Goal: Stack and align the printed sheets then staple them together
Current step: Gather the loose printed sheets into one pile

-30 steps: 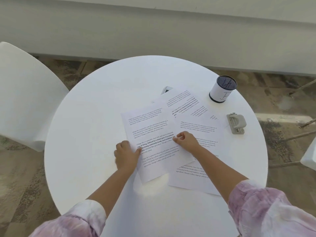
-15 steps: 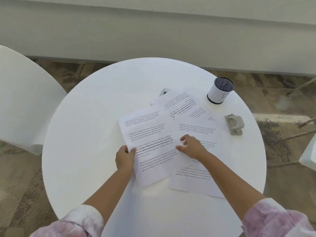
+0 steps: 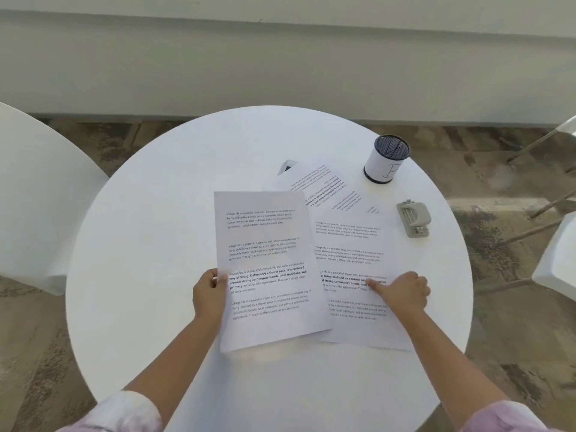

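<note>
A round white table (image 3: 174, 251) bears printed sheets (image 3: 352, 244) (loosely overlapped), a cup (image 3: 386, 160) and a stapler (image 3: 414, 217).

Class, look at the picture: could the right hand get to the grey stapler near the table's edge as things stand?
Probably yes. The right hand rests on a sheet, and the stapler lies just beyond it on the same side of the table. Only flat paper lies between them; the cup stands farther back.
</note>
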{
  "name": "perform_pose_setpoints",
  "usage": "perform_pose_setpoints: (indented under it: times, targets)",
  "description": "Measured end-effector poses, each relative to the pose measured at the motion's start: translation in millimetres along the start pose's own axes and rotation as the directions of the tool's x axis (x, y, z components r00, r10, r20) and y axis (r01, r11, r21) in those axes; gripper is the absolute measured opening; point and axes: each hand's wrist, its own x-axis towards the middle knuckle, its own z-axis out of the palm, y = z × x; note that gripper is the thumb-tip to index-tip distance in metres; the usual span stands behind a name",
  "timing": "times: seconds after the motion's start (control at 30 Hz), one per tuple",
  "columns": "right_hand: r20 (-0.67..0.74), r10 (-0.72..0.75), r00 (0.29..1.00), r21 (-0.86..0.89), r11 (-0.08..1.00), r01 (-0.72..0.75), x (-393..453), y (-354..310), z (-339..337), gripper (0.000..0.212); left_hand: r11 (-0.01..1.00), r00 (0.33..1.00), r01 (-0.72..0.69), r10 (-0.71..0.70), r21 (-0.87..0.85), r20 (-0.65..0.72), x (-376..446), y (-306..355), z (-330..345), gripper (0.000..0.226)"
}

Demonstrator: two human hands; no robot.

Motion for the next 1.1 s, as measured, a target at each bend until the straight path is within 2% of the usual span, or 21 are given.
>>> perform_pose_setpoints:
  times: [0.3, 0.47, 0.57, 0.73, 0.87, 1.1]
  targets:
    - [0.037, -0.055, 0.998, -0.009, 0.998, 0.056, -6.6, -7.0, 4.8, 0.08, 0.998, 1.0, 0.004, -0.003, -0.07, 0.01, -15.5, -1.3, 2.3, 0.009]
    - [0.026, -0.246, 0.969, 0.098, 0.965, 0.243, -13.0, 0.6, 4.1, 0.044, 0.997, 0.997, 0.059, -0.056, -0.05, 0.062, -16.3, -1.8, 2.8, 0.01]
    - [-0.024, -0.336, 0.942, 0.071, 0.939, 0.337, -19.2, -1.8, 0.5, 0.039, 0.996, 0.994, 0.081, -0.078, -0.038, 0.073, -15.7, 1.4, 4.9, 0.014]
    - [0.03, -0.472, 0.881, 0.364, 0.826, 0.43, -20.4, -16.8, -16.5, 0.041, 0.987, 0.988, 0.131, -0.122, -0.094, 0.098, -16.8, 10.6, 9.8, 0.017]
    - [-0.056, -0.499, 0.865, 0.432, 0.769, 0.472, -20.9, -28.5, -39.4, 0.04, 0.993, 0.994, 0.094, -0.09, -0.073, 0.057, -12.8, 12.7, 8.4, 0.021]
    - [-0.29, -0.577, 0.764, 0.335, 0.687, 0.646, -34.6, -61.6, -96.8, 0.034, 0.993, 0.997, 0.068, -0.072, 0.097, 0.041, 4.7, 8.7, 2.7, 0.023]
